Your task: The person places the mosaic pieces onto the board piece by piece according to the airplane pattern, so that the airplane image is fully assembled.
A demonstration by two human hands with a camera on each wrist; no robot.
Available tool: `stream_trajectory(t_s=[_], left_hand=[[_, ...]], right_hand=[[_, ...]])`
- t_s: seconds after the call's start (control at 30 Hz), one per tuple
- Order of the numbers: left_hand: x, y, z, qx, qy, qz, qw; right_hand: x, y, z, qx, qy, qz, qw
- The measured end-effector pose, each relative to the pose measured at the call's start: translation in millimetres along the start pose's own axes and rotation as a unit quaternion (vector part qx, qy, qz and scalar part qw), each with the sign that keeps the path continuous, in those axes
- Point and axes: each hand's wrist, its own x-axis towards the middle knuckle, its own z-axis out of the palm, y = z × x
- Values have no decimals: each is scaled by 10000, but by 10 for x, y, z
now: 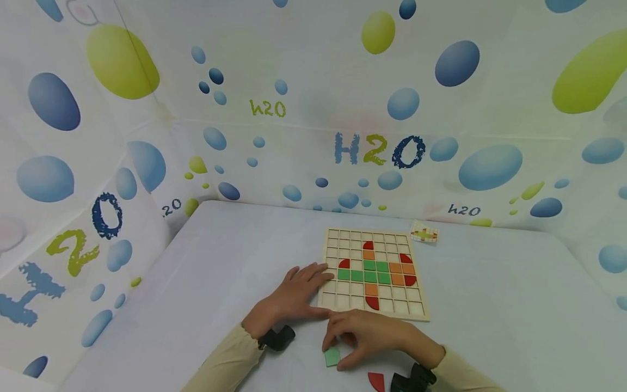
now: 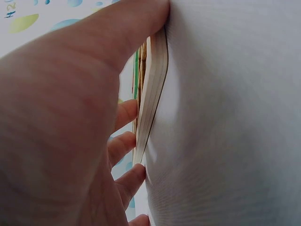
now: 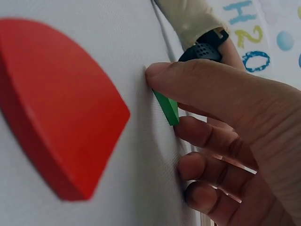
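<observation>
A wooden grid board lies on the white cloth, with green and orange squares and red quarter-round pieces in its cells. My left hand is spread at its left edge and near corner. In the left wrist view, fingertips touch the board's side. Below the near edge, my right hand pinches a loose green square tile between thumb and forefinger; the tile is partly hidden by the thumb in the right wrist view. A loose red quarter-round piece lies near that wrist.
A small pattern card lies beyond the board's far right corner. A printed curtain with blue and green spots stands behind and to the left of the cloth-covered table. Both wrists carry black cameras.
</observation>
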Motion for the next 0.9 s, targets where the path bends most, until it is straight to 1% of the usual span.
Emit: stream_trajectory(t_s=[0.27,0.6,0.9], left_hand=[[-4,-14,6,37,56,59,10000],[0,-8,-17,25,39,65,10000],[8,-7,-4,17,1,18,10000]], right_hand=[[5,-9,-18,250,-75,163,9995],[3,-20,-34,258,-92,196,9994],[-12,-20,-37,323,-36,188,9993]])
